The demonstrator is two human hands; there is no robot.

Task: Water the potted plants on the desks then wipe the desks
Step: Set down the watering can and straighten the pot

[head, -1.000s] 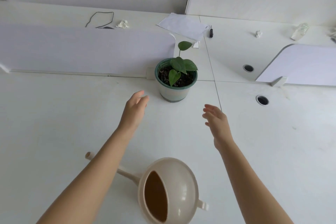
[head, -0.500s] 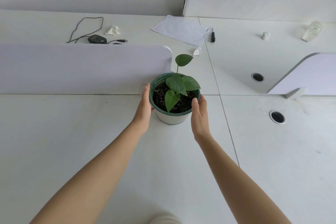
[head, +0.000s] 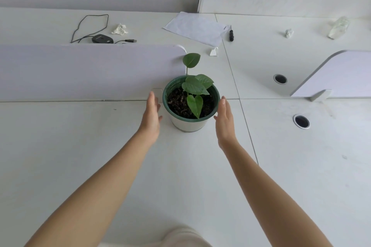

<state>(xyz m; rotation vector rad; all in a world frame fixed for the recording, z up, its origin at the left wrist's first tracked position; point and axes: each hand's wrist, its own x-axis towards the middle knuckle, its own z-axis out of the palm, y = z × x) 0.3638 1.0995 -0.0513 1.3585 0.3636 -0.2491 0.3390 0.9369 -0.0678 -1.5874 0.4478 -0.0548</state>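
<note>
Pot [head: 187, 124] with its small plant [head: 195, 88] stands at the desk's [head: 80, 156] far edge, by the partition's [head: 90, 70] end. Left hand [head: 151, 118] and right hand [head: 224, 124] flank it, fingers straight, gripping nothing. Judged rigid, soil-heavy, leaves frail: grasp the wall on both sides.

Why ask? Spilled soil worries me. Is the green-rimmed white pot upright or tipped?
Upright: the green-rimmed white plant pot sits flat on the white desk, soil inside.

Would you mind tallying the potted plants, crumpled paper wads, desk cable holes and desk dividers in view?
Potted plants: 1
Crumpled paper wads: 2
Cable holes: 2
Dividers: 2
Total: 7
</note>
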